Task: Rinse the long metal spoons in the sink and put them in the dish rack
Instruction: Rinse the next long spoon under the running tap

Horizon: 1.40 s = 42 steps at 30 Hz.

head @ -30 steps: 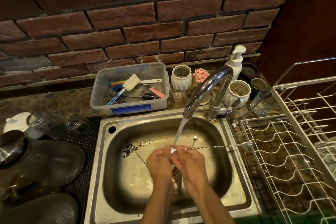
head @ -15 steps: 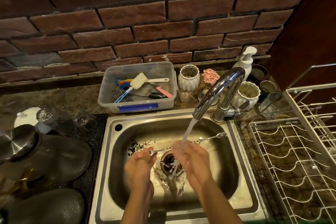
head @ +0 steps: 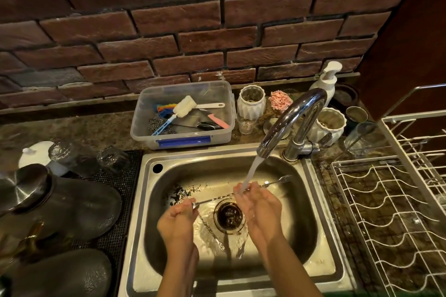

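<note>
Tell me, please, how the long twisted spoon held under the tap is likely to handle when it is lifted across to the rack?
The spoon looks thin and metal, so probably stiff and light. It is wet under the stream, so likely slippery; the twisted stem may aid grip. Long and slim, it might slip through the rack wires.
</note>
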Each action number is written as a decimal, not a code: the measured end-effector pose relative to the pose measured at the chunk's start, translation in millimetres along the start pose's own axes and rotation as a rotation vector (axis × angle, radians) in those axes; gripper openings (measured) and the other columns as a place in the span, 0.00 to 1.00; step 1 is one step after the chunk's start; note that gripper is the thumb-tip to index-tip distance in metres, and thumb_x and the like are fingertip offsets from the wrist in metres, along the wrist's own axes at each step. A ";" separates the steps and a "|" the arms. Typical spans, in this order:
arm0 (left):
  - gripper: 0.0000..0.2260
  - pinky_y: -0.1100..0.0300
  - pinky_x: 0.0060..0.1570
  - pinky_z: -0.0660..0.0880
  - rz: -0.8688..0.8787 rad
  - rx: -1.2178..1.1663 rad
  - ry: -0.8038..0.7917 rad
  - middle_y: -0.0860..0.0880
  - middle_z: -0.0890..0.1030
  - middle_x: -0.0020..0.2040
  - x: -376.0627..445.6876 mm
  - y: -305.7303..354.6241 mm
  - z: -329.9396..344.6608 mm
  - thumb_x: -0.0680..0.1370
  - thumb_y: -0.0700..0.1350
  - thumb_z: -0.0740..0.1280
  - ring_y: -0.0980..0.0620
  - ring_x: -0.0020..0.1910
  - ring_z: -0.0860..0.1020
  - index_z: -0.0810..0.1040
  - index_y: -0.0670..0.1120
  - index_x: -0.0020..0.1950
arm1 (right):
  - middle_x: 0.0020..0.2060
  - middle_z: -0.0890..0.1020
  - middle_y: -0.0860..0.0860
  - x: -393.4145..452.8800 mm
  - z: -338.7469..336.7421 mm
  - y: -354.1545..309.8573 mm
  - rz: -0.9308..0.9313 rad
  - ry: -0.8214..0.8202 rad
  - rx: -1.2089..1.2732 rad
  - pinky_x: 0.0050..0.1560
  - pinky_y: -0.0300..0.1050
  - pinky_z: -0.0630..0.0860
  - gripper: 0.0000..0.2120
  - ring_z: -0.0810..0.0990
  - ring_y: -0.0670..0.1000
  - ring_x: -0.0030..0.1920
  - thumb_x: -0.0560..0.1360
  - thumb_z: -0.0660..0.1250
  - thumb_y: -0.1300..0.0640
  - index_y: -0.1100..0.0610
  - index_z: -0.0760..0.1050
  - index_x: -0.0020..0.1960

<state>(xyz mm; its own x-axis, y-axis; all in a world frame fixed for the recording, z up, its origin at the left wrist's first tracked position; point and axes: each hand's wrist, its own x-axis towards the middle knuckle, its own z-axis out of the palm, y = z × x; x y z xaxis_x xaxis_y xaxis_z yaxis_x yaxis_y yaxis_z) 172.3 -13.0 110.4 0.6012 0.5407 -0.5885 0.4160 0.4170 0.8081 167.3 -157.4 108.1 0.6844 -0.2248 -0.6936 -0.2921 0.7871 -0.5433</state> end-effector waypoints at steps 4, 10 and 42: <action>0.09 0.59 0.34 0.80 0.010 0.031 -0.074 0.42 0.85 0.34 -17.8 -18.8 16.2 0.78 0.33 0.68 0.49 0.34 0.84 0.77 0.39 0.38 | 0.46 0.87 0.62 -13.9 19.9 34.6 0.040 -0.058 -0.168 0.50 0.46 0.83 0.07 0.87 0.57 0.50 0.79 0.66 0.64 0.68 0.81 0.50; 0.10 0.66 0.30 0.80 -0.017 -0.021 -0.012 0.42 0.82 0.41 9.1 -1.0 -3.9 0.78 0.29 0.66 0.48 0.41 0.81 0.76 0.38 0.38 | 0.50 0.86 0.64 -2.0 1.8 0.8 -0.012 -0.020 0.010 0.54 0.51 0.84 0.09 0.87 0.58 0.50 0.81 0.63 0.64 0.68 0.78 0.55; 0.07 0.64 0.31 0.81 0.077 -0.172 0.084 0.37 0.80 0.43 18.3 2.2 -54.9 0.82 0.34 0.63 0.51 0.29 0.84 0.75 0.41 0.44 | 0.41 0.86 0.65 6.2 -4.5 -14.3 -0.018 -0.004 -0.177 0.44 0.53 0.86 0.15 0.88 0.62 0.43 0.84 0.59 0.56 0.68 0.75 0.49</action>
<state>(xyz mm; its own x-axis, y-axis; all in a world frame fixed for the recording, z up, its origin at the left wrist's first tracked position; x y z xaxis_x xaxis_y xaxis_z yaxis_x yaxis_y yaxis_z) 146.8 37.8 100.0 0.5645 0.6322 -0.5308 0.2442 0.4864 0.8389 172.7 -172.6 109.5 0.6932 -0.2348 -0.6814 -0.3926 0.6699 -0.6302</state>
